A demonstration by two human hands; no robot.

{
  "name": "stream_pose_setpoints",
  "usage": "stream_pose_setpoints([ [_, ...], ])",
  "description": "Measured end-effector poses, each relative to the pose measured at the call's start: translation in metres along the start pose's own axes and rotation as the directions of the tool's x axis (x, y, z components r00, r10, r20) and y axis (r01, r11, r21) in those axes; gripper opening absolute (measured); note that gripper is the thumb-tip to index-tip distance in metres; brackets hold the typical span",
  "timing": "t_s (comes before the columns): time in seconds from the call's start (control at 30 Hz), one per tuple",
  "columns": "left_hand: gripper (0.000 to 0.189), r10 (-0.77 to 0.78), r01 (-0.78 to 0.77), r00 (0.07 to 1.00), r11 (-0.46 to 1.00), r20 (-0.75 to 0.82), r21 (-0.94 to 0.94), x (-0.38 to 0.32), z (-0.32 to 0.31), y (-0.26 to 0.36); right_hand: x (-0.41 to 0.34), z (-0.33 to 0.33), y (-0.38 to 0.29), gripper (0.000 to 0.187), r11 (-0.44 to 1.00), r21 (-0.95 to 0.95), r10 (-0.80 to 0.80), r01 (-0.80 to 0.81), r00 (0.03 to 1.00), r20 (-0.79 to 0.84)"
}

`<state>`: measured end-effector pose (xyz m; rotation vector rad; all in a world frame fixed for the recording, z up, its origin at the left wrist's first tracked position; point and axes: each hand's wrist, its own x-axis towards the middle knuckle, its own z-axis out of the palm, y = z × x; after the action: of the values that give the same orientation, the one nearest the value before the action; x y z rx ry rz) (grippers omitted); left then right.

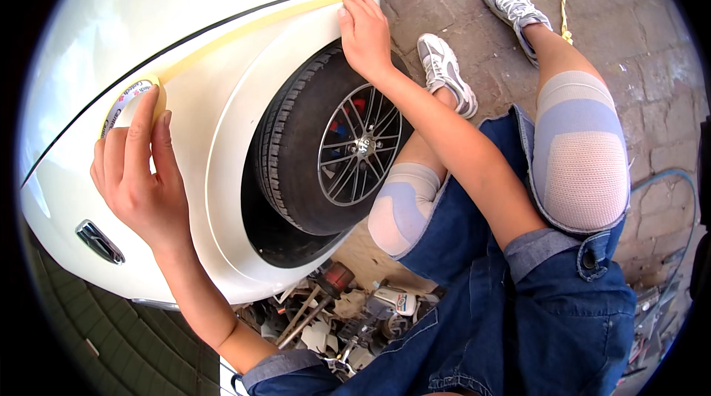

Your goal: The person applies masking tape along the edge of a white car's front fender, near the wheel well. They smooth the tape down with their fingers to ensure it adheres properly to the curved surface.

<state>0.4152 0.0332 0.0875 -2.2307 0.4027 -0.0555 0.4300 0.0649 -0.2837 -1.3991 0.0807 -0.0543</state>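
My left hand (147, 179) holds a roll of yellow masking tape (129, 97), its fingers around the ring. From the roll a strip of yellow tape (250, 28) runs along the top of the white car fender (194, 96), just below the dark panel gap. At the strip's far end, my right hand (366, 35) lies with its fingertips on the tape, near the fender's corner. Whether that hand pinches anything cannot be seen. Under the right forearm is the car's wheel (333, 146), with a black tyre and a multi-spoke rim.
My knees, in knitted knee sleeves (583, 174), are beside the wheel. Used car parts (361, 313) are piled below the fender. Paving stones (650, 79) carry a twisted yellow strip (564, 16) and a blue hose (686, 179). A chrome-trimmed side piece (100, 241) sits on the fender.
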Motion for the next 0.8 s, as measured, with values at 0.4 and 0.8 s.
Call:
stream_pose_setpoints([
  [0.4, 0.031, -0.041, 0.042, 0.999, 0.998, 0.024, -0.04, -0.006, -0.013, 0.015, -0.002, 0.0, -0.008, 0.038, 1.0, 0.009, 0.009, -0.009, 1.0, -0.012],
  [0.8, 0.027, -0.19, 0.215, 0.974, 0.943, 0.12, -0.253, -0.007, -0.017, 0.005, -0.001, -0.002, -0.005, 0.037, 0.999, 0.03, 0.031, -0.03, 0.999, -0.021],
])
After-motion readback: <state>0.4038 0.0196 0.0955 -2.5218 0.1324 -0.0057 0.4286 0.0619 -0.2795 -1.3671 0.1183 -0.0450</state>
